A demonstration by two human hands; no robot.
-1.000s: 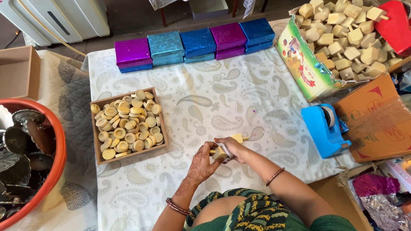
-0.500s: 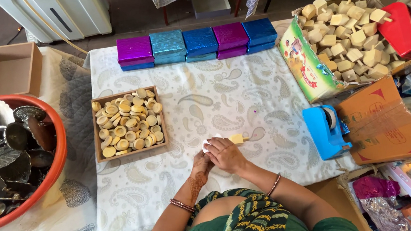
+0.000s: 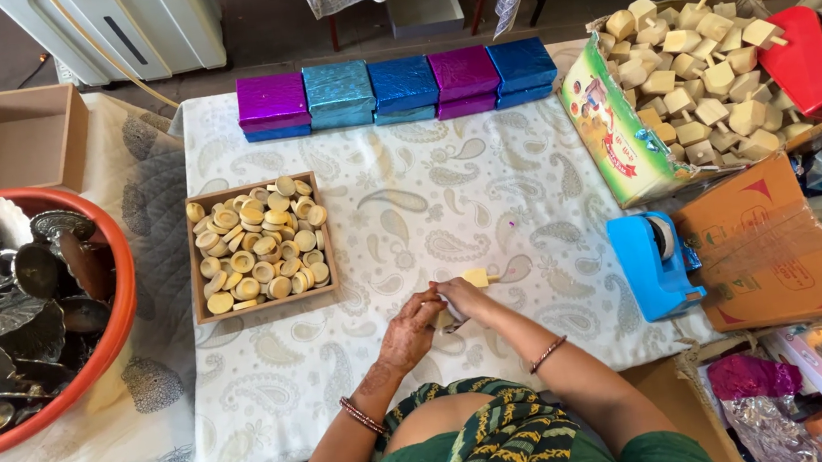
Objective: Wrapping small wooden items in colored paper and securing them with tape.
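My left hand [image 3: 410,327] and my right hand [image 3: 460,299] meet over the paisley cloth [image 3: 429,209] near the table's front edge. Together they grip a small pale yellow block [image 3: 476,277] with what looks like clear wrap around it; the fingers hide most of it. A wooden tray [image 3: 195,264] of round yellow pieces [image 3: 260,246] sits just left of my hands. A blue tape dispenser [image 3: 647,263] stands to the right.
Several shiny wrapped boxes, purple and blue [image 3: 397,87], line the far edge. A carton of pale cube blocks [image 3: 693,83] and a red dispenser [image 3: 807,62] are at the right. An orange tub of metal items [image 3: 28,318] sits left. An empty cardboard box [image 3: 0,140] is far left.
My hands have stayed close together at the table's front, working the small yellow block. The head view has shifted slightly; nothing else on the table has moved.
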